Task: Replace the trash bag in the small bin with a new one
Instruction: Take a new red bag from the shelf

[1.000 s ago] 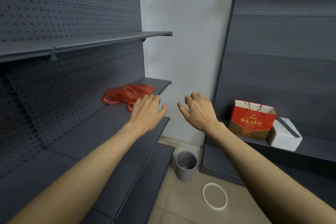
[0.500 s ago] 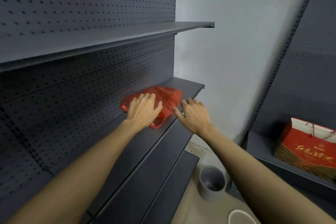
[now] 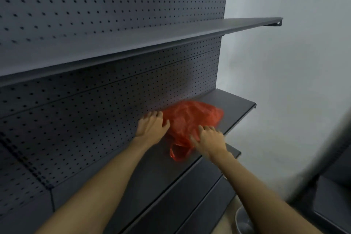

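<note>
Hands, two, on one red bag (image 3: 187,119).

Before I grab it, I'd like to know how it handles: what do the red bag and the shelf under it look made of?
Red bag: thin, glossy plastic film, judging by crinkles, translucency and limp handle loop. Shelf: probably painted sheet metal, matte dark grey, thin straight edge.

A shop: dark pegboard-backed display shelves (image 3: 171,34) line the wall (image 3: 294,81)
</note>
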{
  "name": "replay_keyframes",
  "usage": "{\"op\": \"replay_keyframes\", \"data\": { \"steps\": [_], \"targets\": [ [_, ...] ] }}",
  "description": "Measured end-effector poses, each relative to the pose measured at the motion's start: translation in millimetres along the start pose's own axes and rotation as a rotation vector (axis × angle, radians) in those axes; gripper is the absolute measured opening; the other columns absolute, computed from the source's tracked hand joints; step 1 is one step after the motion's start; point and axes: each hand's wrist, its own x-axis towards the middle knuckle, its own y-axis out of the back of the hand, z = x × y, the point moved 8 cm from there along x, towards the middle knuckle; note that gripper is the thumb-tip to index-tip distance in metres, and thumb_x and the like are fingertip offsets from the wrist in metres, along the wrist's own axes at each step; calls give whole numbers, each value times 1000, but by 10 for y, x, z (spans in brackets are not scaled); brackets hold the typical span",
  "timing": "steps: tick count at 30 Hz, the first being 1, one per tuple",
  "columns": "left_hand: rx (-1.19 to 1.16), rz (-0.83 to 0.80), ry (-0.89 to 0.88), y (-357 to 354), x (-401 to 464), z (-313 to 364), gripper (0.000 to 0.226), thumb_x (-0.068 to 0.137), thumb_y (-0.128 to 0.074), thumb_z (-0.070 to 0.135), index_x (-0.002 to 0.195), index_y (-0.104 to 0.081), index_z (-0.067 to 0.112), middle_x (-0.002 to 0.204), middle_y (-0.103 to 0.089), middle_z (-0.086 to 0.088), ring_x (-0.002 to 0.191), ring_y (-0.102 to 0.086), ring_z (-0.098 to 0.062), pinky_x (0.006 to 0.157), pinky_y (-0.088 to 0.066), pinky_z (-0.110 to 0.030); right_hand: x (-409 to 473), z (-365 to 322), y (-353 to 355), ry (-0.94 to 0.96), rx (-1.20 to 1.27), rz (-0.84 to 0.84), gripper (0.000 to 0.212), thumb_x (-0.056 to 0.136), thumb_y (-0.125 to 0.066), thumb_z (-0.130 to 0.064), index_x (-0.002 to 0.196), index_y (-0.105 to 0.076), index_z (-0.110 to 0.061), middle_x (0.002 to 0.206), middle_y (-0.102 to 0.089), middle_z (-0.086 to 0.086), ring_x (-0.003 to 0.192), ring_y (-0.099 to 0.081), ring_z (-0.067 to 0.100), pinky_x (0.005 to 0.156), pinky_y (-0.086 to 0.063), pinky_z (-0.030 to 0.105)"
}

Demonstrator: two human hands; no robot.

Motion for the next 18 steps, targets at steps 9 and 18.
{"op": "replay_keyframes", "data": {
  "steps": [9, 18],
  "targets": [
    [-14, -150, 212, -645, 268, -385, 45, 98, -41, 43, 130, -50, 12, 129, -53, -10, 118, -50, -24, 82, -53, -38, 368, 58, -748, 3, 79, -153, 67, 85, -40, -71, 124, -45, -16, 113, -67, 8, 104, -63, 32, 81, -45, 38],
    [-76, -268, 256, -1140, 463, -409, 69, 93, -49, 41, 152, -18, 25, 143, -41, -18, 126, -42, -36, 102, -41, -46, 298, 254, -952, 43, 22, -206, 49, 91, -49, -31, 136, -36, -19, 118, -64, 9, 101, -64, 34, 78, -45, 37]
  ]
}}
